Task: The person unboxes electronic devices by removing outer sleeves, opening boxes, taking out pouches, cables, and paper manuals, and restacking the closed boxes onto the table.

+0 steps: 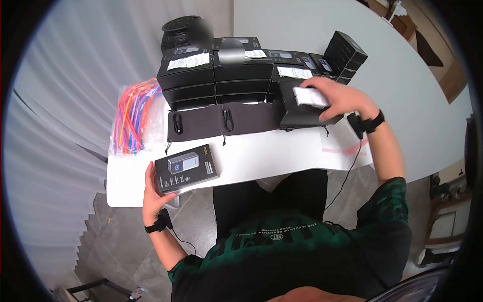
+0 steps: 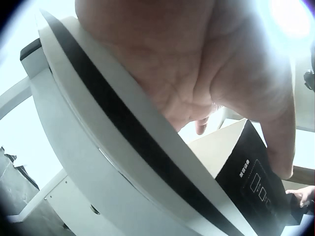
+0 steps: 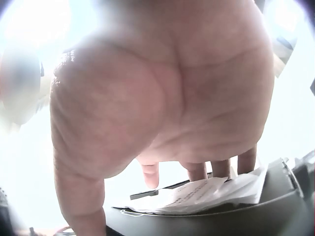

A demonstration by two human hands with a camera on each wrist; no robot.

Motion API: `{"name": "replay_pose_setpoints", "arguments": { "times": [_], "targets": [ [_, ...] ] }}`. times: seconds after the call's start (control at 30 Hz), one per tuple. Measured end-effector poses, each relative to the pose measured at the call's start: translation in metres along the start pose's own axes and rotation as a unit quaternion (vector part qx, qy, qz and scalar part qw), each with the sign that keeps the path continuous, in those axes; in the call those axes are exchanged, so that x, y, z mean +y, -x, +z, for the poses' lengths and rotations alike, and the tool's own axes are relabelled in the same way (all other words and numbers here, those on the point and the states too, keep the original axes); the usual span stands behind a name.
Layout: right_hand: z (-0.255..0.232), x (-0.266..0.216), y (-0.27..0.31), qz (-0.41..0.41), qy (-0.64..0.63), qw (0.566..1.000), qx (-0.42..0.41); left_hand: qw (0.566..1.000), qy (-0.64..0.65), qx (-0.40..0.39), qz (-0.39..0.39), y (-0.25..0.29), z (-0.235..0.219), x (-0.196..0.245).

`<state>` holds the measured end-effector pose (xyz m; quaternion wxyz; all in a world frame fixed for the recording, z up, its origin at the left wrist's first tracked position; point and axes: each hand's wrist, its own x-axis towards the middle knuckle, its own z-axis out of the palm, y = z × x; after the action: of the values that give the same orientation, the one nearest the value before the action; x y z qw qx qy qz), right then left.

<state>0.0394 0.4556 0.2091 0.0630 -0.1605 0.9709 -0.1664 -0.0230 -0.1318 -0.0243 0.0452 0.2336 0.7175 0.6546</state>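
My left hand (image 1: 153, 194) grips a black box (image 1: 186, 168) printed with a grey device at the table's front left, fingers along its left side and thumb at the near edge. In the left wrist view, the thumb lies over the printed side of that box (image 2: 246, 177). Over a larger black box (image 1: 292, 113) at the right, my right hand (image 1: 339, 98) spans the top, fingers at the far side and thumb at the near side. A folded white paper (image 1: 308, 96) lies on this box under the hand. The right wrist view shows fingertips behind the paper (image 3: 197, 195).
Stacked black boxes (image 1: 214, 75) with white slips stand at the back; smaller ones (image 1: 344, 53) stack at the back right. Dark pouches (image 1: 198, 126) with coiled cables (image 1: 228, 120) lie in front. Colourful strips (image 1: 133, 118) in plastic lie left. A clear bag (image 1: 342, 143) lies right.
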Motion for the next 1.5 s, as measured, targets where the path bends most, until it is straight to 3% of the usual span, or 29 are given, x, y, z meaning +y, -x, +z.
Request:
{"name": "replay_pose_setpoints", "arguments": {
  "times": [0.17,0.23,0.43,0.53,0.9,0.97,1.0,1.07,1.1,1.2,1.3,1.4,1.47,1.5],
  "targets": [
    [-0.05,0.044,-0.033,0.112,-0.076,0.991,-0.017,0.999,-0.03,0.024,0.027,-0.001,-0.003,0.001],
    [-0.056,0.07,-0.05,0.126,-0.096,0.987,-0.025,0.998,0.042,0.001,-0.047,-0.002,0.005,0.019],
    [-0.052,0.112,-0.093,0.096,-0.11,0.989,-0.016,1.0,-0.016,0.005,-0.02,-0.004,0.008,0.018],
    [-0.051,0.12,-0.11,0.082,-0.112,0.99,-0.038,0.998,0.013,-0.004,-0.054,-0.004,0.008,0.02],
    [-0.049,0.107,-0.118,0.07,-0.116,0.988,-0.073,0.997,0.029,-0.002,-0.075,-0.004,0.003,0.014],
    [-0.045,0.109,-0.112,-0.014,-0.035,0.997,0.062,0.999,-0.017,-0.005,-0.028,-0.003,-0.005,0.001],
    [-0.043,0.087,-0.106,-0.015,-0.036,0.997,0.063,0.999,-0.02,-0.004,-0.028,-0.001,-0.006,0.0],
    [-0.036,0.039,-0.091,-0.051,-0.137,0.979,0.14,0.998,-0.053,0.001,0.015,0.0,-0.007,0.0],
    [-0.03,0.023,-0.09,-0.133,-0.097,0.978,0.126,0.998,-0.053,0.001,0.015,0.0,-0.005,0.001],
    [0.006,-0.058,-0.073,-0.204,-0.027,0.975,0.087,1.0,-0.007,0.008,0.014,-0.007,0.01,0.017],
    [0.06,-0.111,-0.062,-0.249,0.024,0.965,0.076,0.996,-0.043,-0.029,0.068,-0.035,0.051,0.047],
    [0.081,-0.141,-0.044,-0.208,0.067,0.974,0.063,0.989,-0.083,-0.056,0.113,-0.06,0.099,0.08],
    [0.076,-0.151,-0.033,-0.185,0.101,0.976,0.054,0.95,-0.148,-0.088,0.26,-0.073,0.124,0.095],
    [0.067,-0.154,-0.029,-0.181,0.105,0.976,0.056,0.949,-0.145,-0.089,0.264,-0.076,0.135,0.095]
  ]
}}
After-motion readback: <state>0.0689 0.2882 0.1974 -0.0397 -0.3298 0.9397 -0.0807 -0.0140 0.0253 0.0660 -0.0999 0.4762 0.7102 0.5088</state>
